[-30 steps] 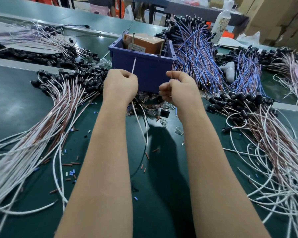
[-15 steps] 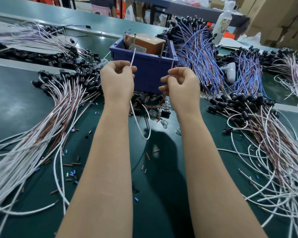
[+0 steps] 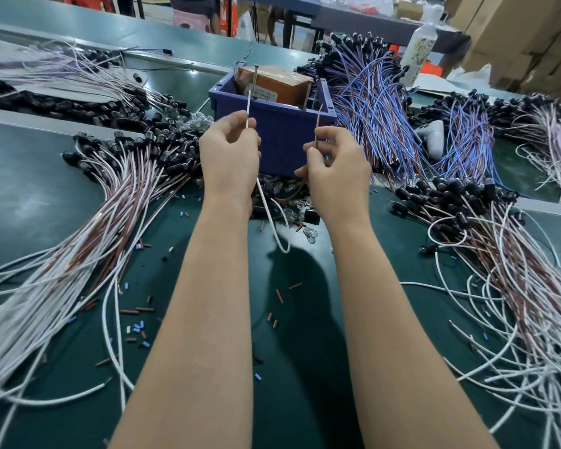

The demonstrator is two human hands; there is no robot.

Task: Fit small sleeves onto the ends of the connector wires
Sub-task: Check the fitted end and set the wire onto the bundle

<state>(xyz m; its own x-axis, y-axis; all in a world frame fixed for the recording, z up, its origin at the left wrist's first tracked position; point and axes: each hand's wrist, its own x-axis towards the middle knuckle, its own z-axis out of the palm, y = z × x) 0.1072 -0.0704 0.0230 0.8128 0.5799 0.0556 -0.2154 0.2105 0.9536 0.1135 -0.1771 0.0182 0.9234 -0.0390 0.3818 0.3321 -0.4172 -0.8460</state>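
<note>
Your left hand (image 3: 229, 153) pinches one white wire (image 3: 248, 106), your right hand (image 3: 337, 166) one brown wire (image 3: 318, 123); one blue bin (image 3: 282, 134) stands behind, centre frame

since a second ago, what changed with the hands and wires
The right hand has brought a brown wire end up above its fingers; earlier none showed there. The white wire loop has lifted slightly. The left hand still pinches the white wire; blue bin unmoved.
</note>
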